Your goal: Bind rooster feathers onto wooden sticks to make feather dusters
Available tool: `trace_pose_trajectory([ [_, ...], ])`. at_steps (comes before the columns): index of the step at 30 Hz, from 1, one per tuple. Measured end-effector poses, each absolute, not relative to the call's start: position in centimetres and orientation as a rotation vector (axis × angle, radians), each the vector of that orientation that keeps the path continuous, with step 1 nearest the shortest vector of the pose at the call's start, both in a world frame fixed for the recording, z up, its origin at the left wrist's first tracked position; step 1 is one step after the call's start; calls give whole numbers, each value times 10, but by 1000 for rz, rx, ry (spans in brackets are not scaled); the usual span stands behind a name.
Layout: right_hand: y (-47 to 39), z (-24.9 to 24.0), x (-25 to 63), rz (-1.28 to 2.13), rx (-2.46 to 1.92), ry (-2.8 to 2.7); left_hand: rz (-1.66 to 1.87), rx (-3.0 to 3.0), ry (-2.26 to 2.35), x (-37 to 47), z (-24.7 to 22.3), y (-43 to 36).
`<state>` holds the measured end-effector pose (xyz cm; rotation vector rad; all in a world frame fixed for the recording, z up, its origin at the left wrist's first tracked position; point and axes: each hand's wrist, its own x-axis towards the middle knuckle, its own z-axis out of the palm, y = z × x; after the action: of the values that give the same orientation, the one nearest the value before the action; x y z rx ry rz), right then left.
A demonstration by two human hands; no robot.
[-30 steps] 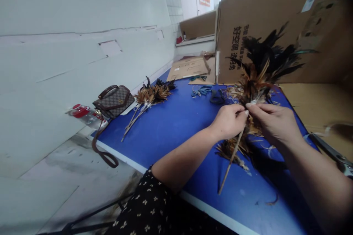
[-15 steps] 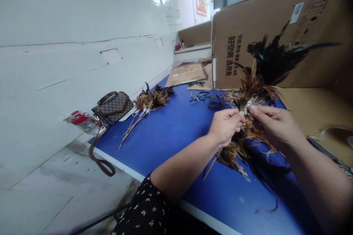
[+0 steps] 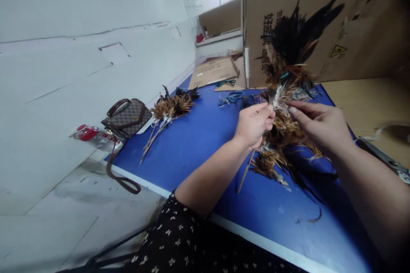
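Observation:
My left hand (image 3: 256,124) is closed around the stick of a feather duster (image 3: 290,47), just under its feathers. The duster stands upright, with black plumes on top, brown feathers lower down and a whitish bound part above my fist. Its thin stick (image 3: 246,172) comes out below the hand. Beside the bound part, my right hand (image 3: 320,121) has its thumb and forefinger slightly apart and stretched toward it; no held object shows between them. Loose brown feathers (image 3: 272,164) lie on the table beneath both hands.
Finished-looking feather dusters (image 3: 175,106) lie at the left on the blue table (image 3: 195,149). Near them are a patterned handbag (image 3: 128,118) and a red-capped bottle (image 3: 96,136). Blue strips (image 3: 231,98) and flat cardboard (image 3: 213,72) lie behind. A large carton (image 3: 256,4) stands at the back right.
My right hand has drawn back a little from the bound part, its fingers loosening from a pinch. The duster has turned more upright in my left hand. The view has tilted down.

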<state>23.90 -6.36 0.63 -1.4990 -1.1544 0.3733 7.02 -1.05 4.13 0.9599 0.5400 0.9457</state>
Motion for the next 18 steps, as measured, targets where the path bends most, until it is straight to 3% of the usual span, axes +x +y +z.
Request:
trace_pose_trajectory([
  [7,-63,10,262,16,-1592,-1479,1037,909,678,61,48,18],
  [13,-66,10,252,510,-1496,-1911,1086,894,643,46,57,36],
  [18,-51,-21,273,37,-1960,-1654,1115,906,626,33,70,42],
])
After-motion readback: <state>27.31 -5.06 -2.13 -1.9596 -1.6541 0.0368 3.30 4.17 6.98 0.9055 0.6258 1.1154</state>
